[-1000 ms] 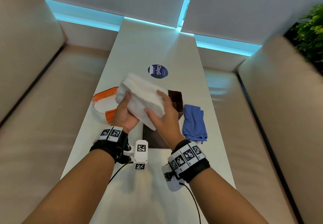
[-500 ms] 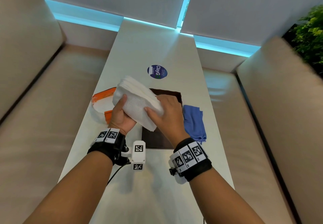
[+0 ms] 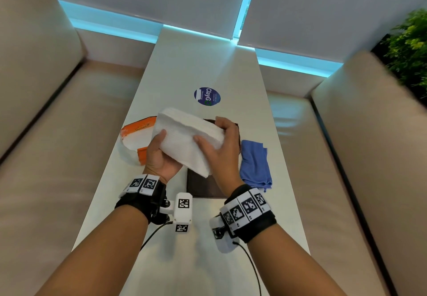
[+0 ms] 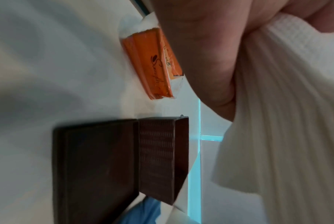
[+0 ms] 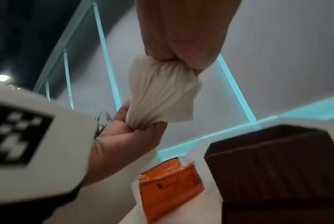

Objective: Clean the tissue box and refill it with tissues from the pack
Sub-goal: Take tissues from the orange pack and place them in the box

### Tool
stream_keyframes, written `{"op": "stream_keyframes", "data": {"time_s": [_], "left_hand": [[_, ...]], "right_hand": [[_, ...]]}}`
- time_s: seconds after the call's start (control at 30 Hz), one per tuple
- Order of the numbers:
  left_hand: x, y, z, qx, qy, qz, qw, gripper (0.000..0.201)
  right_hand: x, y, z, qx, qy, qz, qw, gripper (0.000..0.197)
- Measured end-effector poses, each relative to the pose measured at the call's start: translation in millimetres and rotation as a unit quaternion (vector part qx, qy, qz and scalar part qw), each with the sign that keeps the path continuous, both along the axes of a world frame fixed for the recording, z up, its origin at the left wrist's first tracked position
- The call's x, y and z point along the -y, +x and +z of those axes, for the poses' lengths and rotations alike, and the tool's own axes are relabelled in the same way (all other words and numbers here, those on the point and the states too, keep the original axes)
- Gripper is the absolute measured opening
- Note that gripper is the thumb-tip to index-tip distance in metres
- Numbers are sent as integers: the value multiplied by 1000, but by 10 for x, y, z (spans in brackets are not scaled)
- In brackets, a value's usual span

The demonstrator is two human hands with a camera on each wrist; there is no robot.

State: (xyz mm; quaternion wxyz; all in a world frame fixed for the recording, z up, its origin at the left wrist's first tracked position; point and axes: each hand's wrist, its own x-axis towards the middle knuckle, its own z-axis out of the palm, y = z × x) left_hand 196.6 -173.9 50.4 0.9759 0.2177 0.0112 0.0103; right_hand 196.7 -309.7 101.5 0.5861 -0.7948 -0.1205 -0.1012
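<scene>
Lowered since a second ago, tissue stack (image 3: 188,137) hangs over open dark tissue box (image 3: 238,133) at table (image 3: 208,64) centre | left hand (image 3: 159,154), right hand (image 3: 221,147) clasp it | emptied pack (image 3: 136,138) at 9 o'clock, cloth (image 3: 254,161) at 3 | loading, closing remain.

Lounge booth: beige sofas (image 3: 369,157) flanking white table (image 3: 208,59).
</scene>
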Motion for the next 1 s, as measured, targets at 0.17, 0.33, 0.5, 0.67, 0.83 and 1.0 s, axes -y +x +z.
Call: {"op": "stream_keyframes", "data": {"time_s": [0.17, 0.33, 0.5, 0.67, 0.83, 1.0], "left_hand": [[43, 30, 49, -10, -30, 50, 998, 59], [74, 56, 89, -43, 28, 31, 998, 54], [42, 72, 188, -114, 40, 78, 990, 43], [97, 97, 203, -157, 102, 57, 981, 25], [80, 144, 145, -223, 225, -27, 948, 23], [131, 345, 128, -271, 355, -64, 892, 52]], "right_hand": [[-37, 66, -91, -179, 73, 7, 981, 96], [44, 112, -163, -270, 209, 101, 935, 57], [93, 130, -106, -154, 102, 49, 982, 47], [91, 155, -170, -129, 50, 14, 990, 66], [249, 339, -175, -184, 33, 11, 982, 81], [526, 629, -204, -265, 44, 16, 963, 65]]}}
